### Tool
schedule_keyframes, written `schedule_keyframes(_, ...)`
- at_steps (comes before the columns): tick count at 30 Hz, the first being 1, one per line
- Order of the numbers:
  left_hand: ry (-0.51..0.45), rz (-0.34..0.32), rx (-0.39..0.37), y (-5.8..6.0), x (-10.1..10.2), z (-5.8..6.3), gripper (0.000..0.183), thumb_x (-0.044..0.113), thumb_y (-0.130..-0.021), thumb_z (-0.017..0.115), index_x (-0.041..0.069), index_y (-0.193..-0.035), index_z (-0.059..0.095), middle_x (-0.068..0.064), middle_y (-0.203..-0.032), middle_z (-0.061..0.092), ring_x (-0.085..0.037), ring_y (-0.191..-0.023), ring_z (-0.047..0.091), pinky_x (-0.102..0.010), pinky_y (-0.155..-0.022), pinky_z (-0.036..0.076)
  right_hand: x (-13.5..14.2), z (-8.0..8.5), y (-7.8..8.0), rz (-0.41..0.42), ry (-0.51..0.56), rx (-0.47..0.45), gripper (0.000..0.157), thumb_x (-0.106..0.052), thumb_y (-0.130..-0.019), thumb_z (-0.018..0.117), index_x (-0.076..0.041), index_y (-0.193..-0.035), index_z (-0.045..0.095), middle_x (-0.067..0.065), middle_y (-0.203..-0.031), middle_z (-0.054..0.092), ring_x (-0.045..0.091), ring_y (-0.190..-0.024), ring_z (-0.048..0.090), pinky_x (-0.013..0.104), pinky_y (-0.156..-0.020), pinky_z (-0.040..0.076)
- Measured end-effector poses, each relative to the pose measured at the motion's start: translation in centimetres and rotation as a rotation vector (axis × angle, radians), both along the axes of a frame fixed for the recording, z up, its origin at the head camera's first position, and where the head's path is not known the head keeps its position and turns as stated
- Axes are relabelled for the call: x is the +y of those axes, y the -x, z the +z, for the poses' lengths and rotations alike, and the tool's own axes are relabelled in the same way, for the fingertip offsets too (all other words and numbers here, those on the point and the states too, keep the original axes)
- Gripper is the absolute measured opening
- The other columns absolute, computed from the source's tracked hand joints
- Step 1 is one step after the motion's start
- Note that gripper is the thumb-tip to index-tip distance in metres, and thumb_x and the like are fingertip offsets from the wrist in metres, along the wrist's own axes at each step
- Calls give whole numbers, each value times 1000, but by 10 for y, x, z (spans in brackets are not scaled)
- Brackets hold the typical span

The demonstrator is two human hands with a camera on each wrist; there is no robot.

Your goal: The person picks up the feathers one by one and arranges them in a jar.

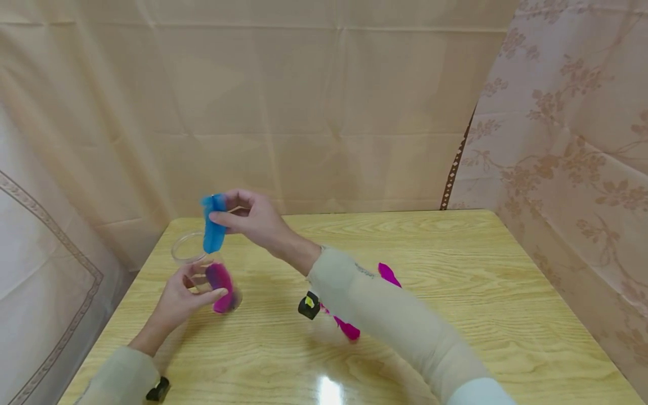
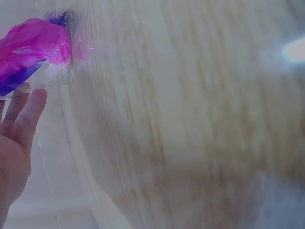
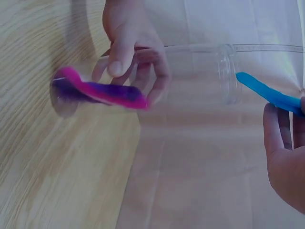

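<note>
My left hand (image 1: 177, 295) holds a clear cylindrical jar (image 3: 190, 71), thumb on one side and fingers on the other. Inside the jar, low down, lie pink and purple feathers (image 1: 220, 284); its base is close against the tabletop in the left wrist view. Above the jar's round open mouth (image 1: 173, 251), my right hand (image 1: 255, 219) pinches a blue feather (image 1: 214, 228) between thumb and fingers. The feather's lower tip points down toward the rim. In the right wrist view that blue feather (image 3: 267, 90) is just outside the mouth.
On the wood-grain table (image 1: 455, 292), a pink feather (image 1: 388, 274) and another pink feather (image 1: 348, 329) lie partly hidden by my right sleeve. Small black devices show beside the right sleeve (image 1: 395, 309) and left sleeve (image 1: 118, 377). A beige curtain (image 1: 304, 112) hangs behind the table.
</note>
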State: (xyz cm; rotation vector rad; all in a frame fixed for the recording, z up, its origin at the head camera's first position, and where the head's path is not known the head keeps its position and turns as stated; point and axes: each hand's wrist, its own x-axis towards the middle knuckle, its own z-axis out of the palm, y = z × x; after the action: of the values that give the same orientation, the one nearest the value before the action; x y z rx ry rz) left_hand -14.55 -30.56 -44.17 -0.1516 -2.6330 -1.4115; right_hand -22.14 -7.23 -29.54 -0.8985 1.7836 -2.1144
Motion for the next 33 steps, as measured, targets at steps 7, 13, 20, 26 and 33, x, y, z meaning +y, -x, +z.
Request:
schedule_keyframes(7, -17, 1, -8, 0, 0, -1, 71, 21, -88, 82, 10, -148, 46, -19, -133, 59, -34, -113, 58, -28, -78, 53, -14, 5, -1, -25, 64, -16, 19, -6, -94, 73, 3, -110, 66, 2, -99, 68, 13, -84, 67, 30, -79, 59)
schedule_keyframes(13, -12, 4, 10, 0, 2, -1, 70, 20, -87, 83, 8, -146, 47, -19, -131, 61, -36, -110, 62, -27, -77, 53, -24, 2, -2, -39, 91, -23, 17, -2, -93, 73, 5, -106, 65, 5, -97, 68, 13, -81, 69, 29, -75, 59)
schedule_keyframes(20, -18, -5, 27, 0, 3, -1, 68, 18, -87, 83, 6, -145, 49, -19, -130, 62, -39, -109, 63, -26, -78, 54, -30, -3, -4, -68, 21, 82, 23, -2, -93, 73, 2, -115, 66, 5, -103, 70, 8, -84, 67, 24, -78, 57)
schedule_keyframes(26, -18, -6, 14, 0, 1, -1, 67, 21, -87, 83, 6, -144, 50, -19, -131, 60, -40, -110, 63, -26, -77, 55, -35, -3, -7, -77, -64, 196, 28, -1, -93, 72, -1, -120, 65, 9, -106, 70, 7, -86, 65, 22, -78, 56)
schedule_keyframes(33, -49, -10, 4, 3, 2, 0, 68, 16, -88, 83, 2, -144, 48, -23, -127, 61, -41, -107, 66, -28, -72, 58, -37, -5, -8, -61, -141, 233, 32, -5, -95, 70, -6, -127, 63, 6, -108, 70, 5, -87, 63, 21, -75, 56)
